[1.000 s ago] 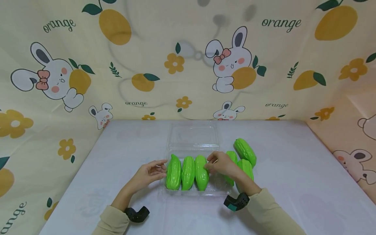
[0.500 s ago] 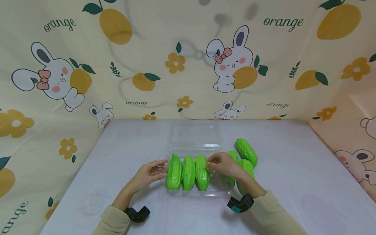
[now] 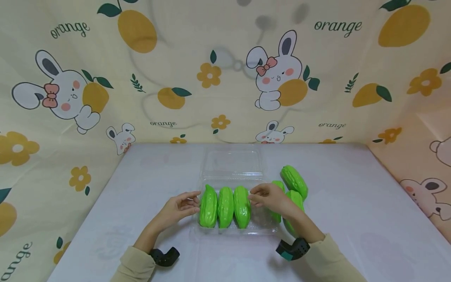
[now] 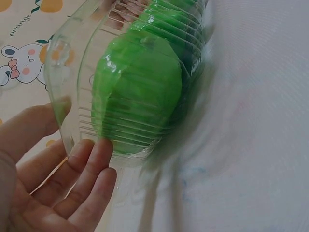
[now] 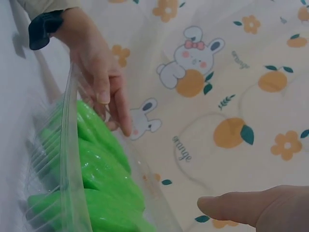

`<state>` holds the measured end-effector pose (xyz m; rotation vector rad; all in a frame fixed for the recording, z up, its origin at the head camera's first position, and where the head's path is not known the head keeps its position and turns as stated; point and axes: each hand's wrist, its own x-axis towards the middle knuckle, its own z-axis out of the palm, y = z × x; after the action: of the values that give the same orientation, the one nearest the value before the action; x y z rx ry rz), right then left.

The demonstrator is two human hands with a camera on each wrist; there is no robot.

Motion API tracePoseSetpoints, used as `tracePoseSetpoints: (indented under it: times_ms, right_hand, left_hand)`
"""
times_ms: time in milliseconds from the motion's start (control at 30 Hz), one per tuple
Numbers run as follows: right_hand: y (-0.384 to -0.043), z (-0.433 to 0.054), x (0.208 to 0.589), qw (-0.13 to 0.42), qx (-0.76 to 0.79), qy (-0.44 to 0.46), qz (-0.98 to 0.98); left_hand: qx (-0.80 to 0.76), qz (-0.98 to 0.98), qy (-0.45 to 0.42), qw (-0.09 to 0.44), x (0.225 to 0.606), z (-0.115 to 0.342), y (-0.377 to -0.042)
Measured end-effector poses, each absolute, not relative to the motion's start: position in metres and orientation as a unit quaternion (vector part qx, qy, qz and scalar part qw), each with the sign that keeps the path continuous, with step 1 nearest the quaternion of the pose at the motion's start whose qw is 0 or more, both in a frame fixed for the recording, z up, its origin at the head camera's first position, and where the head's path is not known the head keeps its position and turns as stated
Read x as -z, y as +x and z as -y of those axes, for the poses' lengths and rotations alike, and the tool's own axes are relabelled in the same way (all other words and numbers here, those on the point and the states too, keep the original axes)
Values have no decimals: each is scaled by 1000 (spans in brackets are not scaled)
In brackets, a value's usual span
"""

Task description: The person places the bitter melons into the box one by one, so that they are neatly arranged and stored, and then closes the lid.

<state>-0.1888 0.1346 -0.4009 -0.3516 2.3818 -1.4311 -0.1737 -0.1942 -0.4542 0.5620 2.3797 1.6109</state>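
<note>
A clear plastic clamshell box [image 3: 262,231] has its lid [image 3: 232,162] folded back. Inside lie three glossy green ridged gourds: a left one [image 3: 208,209], a middle one [image 3: 226,207] and a right one [image 3: 242,207]. My left hand [image 3: 181,207] touches the box's left side, fingertips at the rim and outer wall in the left wrist view. Over the box's right part, my right hand [image 3: 271,197] is close beside the right gourd, fingers loosely bent and holding nothing. One extended digit [image 5: 241,205] shows in the right wrist view, apart from the gourds.
Right of the box lie more green gourds, a far one [image 3: 294,182] and others partly hidden by my right hand and forearm. The white-covered table [image 3: 141,172] meets a printed backdrop [image 3: 176,70] at its far edge.
My right hand has let go of the right gourd and drawn slightly to the right. The left hand and the gourds stay in place.
</note>
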Motion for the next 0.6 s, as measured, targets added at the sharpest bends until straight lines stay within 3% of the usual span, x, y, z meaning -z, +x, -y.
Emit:
tracePoseSetpoints:
  times_ms: [600]
  right_hand:
    - [-170,-161,385,158,550,-77,-817]
  left_hand:
    - [-552,-803,188,120,455,196,-174]
